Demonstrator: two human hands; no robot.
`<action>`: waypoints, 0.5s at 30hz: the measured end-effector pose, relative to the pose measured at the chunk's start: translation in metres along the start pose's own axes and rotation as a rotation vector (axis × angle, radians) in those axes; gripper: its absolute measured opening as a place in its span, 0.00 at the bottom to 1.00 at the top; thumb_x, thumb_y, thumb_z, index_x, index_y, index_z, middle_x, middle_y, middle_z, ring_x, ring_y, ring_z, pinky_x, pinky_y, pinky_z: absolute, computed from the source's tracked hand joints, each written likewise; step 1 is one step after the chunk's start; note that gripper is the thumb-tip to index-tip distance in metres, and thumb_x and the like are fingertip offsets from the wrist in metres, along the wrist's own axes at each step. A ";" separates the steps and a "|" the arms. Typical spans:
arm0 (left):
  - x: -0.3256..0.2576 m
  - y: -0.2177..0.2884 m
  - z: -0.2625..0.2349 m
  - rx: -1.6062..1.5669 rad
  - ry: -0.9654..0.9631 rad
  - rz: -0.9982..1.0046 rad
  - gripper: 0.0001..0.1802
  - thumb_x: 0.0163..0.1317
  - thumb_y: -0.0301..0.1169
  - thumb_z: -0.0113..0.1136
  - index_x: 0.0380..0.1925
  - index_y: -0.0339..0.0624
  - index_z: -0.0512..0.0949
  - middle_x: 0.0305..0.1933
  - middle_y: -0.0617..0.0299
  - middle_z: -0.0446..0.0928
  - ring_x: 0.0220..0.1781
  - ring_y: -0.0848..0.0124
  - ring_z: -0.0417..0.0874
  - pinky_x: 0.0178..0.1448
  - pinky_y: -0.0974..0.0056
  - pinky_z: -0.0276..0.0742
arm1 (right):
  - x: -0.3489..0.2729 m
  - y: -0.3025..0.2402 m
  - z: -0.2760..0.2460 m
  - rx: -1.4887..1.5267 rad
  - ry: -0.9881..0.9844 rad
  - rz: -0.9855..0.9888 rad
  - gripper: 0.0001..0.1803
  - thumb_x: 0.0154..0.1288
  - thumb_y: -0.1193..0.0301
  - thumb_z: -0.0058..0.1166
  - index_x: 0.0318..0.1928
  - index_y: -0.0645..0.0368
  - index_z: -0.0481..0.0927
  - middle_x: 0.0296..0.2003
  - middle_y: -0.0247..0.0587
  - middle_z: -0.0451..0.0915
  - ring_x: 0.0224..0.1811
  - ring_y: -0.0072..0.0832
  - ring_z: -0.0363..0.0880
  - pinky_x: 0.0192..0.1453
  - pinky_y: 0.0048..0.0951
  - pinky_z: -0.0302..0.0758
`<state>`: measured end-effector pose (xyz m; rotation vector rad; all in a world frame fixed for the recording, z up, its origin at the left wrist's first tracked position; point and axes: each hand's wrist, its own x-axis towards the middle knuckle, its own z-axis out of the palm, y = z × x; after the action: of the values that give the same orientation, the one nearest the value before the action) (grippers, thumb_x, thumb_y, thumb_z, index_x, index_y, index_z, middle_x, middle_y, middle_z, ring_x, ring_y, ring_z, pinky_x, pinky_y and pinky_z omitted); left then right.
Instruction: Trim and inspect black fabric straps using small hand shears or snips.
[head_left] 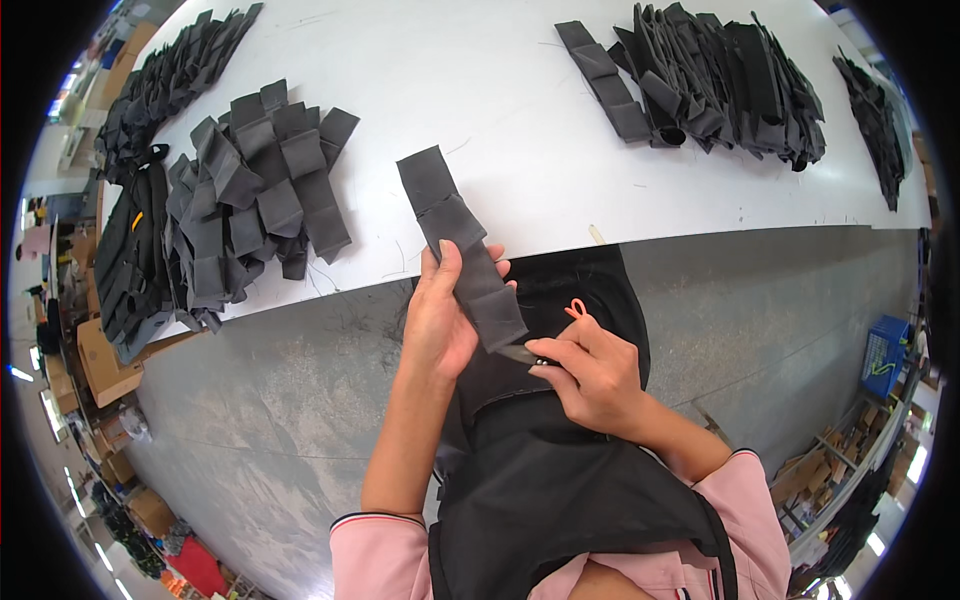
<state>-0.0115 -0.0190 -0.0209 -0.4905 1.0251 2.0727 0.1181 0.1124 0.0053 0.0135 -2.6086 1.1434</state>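
Observation:
Over the near edge of the table, my left hand grips a dark grey fabric strip, thumb on top and fingers behind it. The strip is folded and stitched into flat sections and slants from upper left to lower right. My right hand is closed on small thread snips. Their metal blades lie at the strip's lower end, and an orange loop sticks up by the fingers. Whether the blades touch the fabric I cannot tell.
On the white table, a heap of similar strips lies left and a row of them at the far right. Black strapped pieces hang at the left edge. Cardboard boxes and a blue crate stand aside.

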 end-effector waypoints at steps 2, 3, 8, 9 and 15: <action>0.000 0.000 0.001 0.006 -0.006 0.006 0.17 0.71 0.44 0.43 0.52 0.46 0.63 0.49 0.50 0.74 0.47 0.61 0.79 0.49 0.51 0.80 | 0.004 -0.003 0.002 0.003 -0.026 0.007 0.16 0.42 0.78 0.66 0.37 0.59 0.81 0.25 0.36 0.71 0.23 0.31 0.73 0.26 0.28 0.70; -0.001 0.000 0.002 -0.006 -0.012 -0.003 0.17 0.71 0.44 0.43 0.52 0.46 0.63 0.49 0.50 0.74 0.47 0.61 0.79 0.49 0.51 0.80 | 0.006 -0.003 0.003 0.005 -0.052 0.014 0.16 0.43 0.78 0.66 0.37 0.59 0.81 0.25 0.37 0.70 0.23 0.31 0.73 0.27 0.29 0.71; -0.002 0.001 0.000 -0.071 -0.034 -0.039 0.19 0.71 0.44 0.42 0.53 0.46 0.63 0.49 0.50 0.74 0.47 0.61 0.79 0.49 0.52 0.80 | 0.003 0.003 -0.006 0.123 -0.111 0.052 0.17 0.42 0.78 0.67 0.38 0.59 0.81 0.26 0.37 0.70 0.24 0.29 0.72 0.28 0.27 0.70; -0.003 0.003 -0.002 -0.048 -0.061 -0.036 0.19 0.71 0.45 0.42 0.54 0.45 0.63 0.50 0.50 0.74 0.48 0.60 0.79 0.50 0.51 0.80 | 0.003 0.002 -0.011 0.216 -0.168 0.085 0.19 0.43 0.78 0.67 0.40 0.59 0.80 0.27 0.37 0.69 0.26 0.27 0.72 0.29 0.26 0.69; -0.006 0.000 0.008 0.026 -0.165 -0.028 0.20 0.70 0.44 0.45 0.56 0.44 0.63 0.53 0.50 0.74 0.49 0.61 0.80 0.49 0.53 0.81 | 0.031 0.024 0.012 0.570 -0.143 0.334 0.20 0.41 0.80 0.67 0.39 0.60 0.78 0.28 0.32 0.68 0.26 0.23 0.67 0.30 0.23 0.66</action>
<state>-0.0082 -0.0154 -0.0122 -0.3134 0.9420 2.0354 0.0823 0.1232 -0.0116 -0.2350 -2.3587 2.0366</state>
